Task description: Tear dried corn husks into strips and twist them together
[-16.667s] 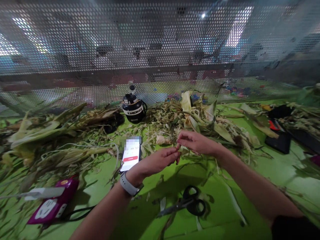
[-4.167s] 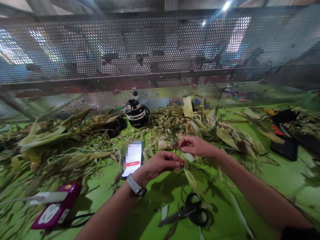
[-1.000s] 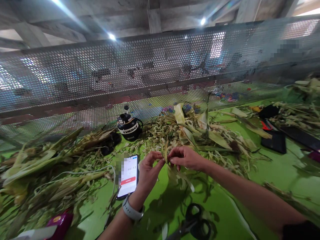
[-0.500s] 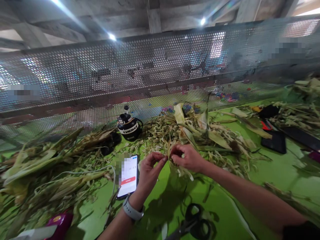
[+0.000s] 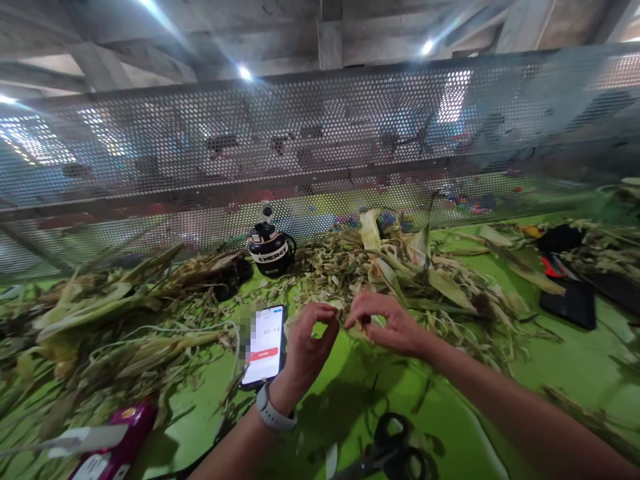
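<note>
The only container on the bench (image 5: 470, 427) is a black jug (image 5: 271, 250) with white lettering. It stands upright against the perforated screen (image 5: 300, 147) with its lid on, so I cannot see what it holds.

My left hand (image 5: 309, 341) has its grip curled, thumb tip to forefinger tip in a small ring. My right hand (image 5: 389, 325) pinches thumb and forefinger together just beside it. Both grips seem shut on a thin husk strip (image 5: 342, 319) running between the two sets of fingertips, though it is too blurred to be certain. The strip sits above the green bench, at the near edge of the husk pile (image 5: 415, 273).

A lit phone (image 5: 265, 347) lies just left of my left hand. Black scissors (image 5: 395, 447) lie nearer to me, below both wrists, and a wristwatch (image 5: 273, 417) is on my left arm.
</note>
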